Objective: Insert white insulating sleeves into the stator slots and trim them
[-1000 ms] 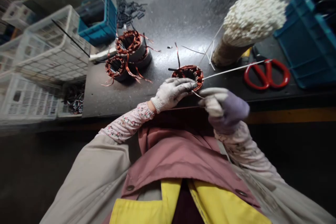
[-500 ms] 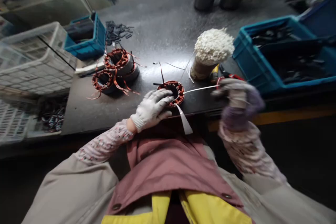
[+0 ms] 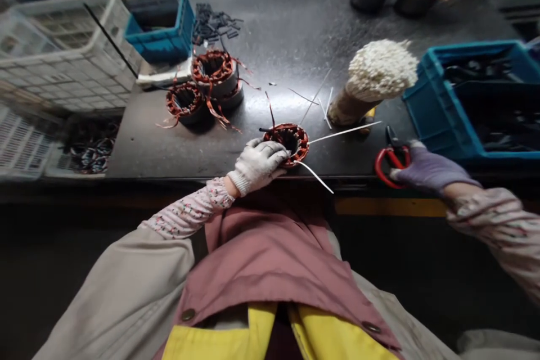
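Hands apart: left hand (image 3: 258, 164) clasping a copper-wound ring (image 3: 302, 149) at the bench's front edge, right hand (image 3: 431, 167) gripping red-handled scissors (image 3: 393, 152).

Apparently the scissors are being taken up; reaching the ring's white cords (image 3: 343, 133) would call for a steady hold. Across the dark workbench (image 3: 291, 28): white crate (image 3: 84, 90), wound cores (image 3: 228, 83), cord bundle (image 3: 382, 70), blue bin (image 3: 423, 104).

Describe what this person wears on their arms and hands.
The left hand wears a white knitted glove, darkly smudged. The right hand wears a purple glove, greyish in places. Pale pink, floral-patterned oversleeves cover both forearms; the left upper sleeve is plain beige.
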